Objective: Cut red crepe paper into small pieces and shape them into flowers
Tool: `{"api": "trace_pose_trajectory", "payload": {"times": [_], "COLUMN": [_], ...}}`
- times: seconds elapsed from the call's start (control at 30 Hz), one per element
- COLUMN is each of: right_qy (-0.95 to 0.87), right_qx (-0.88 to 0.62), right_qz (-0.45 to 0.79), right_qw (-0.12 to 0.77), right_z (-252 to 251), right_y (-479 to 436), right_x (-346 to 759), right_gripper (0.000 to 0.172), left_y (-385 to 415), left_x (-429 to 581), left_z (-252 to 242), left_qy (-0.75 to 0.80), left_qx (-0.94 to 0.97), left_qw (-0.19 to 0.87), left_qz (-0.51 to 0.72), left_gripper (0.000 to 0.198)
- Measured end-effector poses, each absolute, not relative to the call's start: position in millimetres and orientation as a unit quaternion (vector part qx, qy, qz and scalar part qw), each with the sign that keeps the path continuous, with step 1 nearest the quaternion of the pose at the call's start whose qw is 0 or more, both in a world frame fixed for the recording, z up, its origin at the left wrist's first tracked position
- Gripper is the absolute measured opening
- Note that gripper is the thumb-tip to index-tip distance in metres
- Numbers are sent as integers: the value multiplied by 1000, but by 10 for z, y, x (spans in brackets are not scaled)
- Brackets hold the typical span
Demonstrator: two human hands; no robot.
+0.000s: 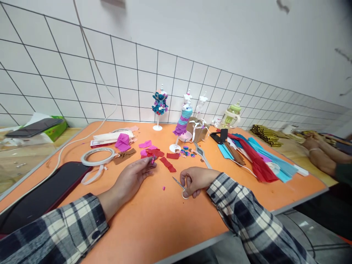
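My left hand (135, 177) pinches a small twisted piece of pink crepe paper (153, 160) between thumb and fingertips. In my right hand (192, 180) is a small pair of scissors (179, 183), blades pointing up and left, a handle loop under the fingers. Red paper strips (168, 164) lie just beyond both hands, and a tiny pink scrap (164, 188) rests on the table between them. Behind stands a mini dress form (182, 120) wrapped in light blue and purple paper, with loose sequins (188, 151) near its base.
On the orange table (154, 227) are a tape roll (98, 157), a dark phone (41, 198) and folded magenta paper (123, 142) at left. Another dress form (160, 102) stands behind. Right are coloured crepe sheets (255, 161) and a green-lidded bottle (231, 116). Another person's arm (321, 154) shows far right.
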State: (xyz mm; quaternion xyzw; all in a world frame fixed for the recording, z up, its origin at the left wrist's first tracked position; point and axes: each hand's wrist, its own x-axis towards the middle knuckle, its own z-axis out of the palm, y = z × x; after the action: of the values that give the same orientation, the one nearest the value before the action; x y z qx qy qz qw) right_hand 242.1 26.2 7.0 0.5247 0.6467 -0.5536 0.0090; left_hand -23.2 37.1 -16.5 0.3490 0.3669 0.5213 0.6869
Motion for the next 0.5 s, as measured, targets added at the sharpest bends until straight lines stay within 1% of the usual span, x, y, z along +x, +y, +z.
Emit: {"api": "trace_pose_trajectory", "payload": {"times": [0.07,0.13,0.2,0.27,0.33,0.4,0.43,0.5], "right_qy": [660,722,786,837,875,903,908,917], "right_qx": [519,533,536,491,422,371,362,349], "right_qz": [-542,-439,-308,-235,-226,-210,-201,-190], "right_qw": [41,40,-3,-53,-68,-63,-56,-44], "right_z": [135,216,283,311,294,244,214,152], "right_y": [269,262,246,237,247,279,300,339], "right_x": [2406,2357,2271,2161,2050,1961,1929,1887], "right_gripper": [37,27,16,9,15,21,21,16], "left_y": [364,357,352,347,344,342,341,337], "left_x": [-222,-208,-196,-189,-187,-190,-192,-195], "left_z": [-155,-144,-131,-120,-114,-116,-118,-123], "left_qy": [369,371,375,378,381,384,386,390], "left_qx": [357,358,358,359,359,360,360,361], "left_qw": [684,681,678,676,674,671,670,668], "left_qz": [519,520,520,521,522,522,522,520], "left_gripper": [27,31,32,33,35,35,35,35]}}
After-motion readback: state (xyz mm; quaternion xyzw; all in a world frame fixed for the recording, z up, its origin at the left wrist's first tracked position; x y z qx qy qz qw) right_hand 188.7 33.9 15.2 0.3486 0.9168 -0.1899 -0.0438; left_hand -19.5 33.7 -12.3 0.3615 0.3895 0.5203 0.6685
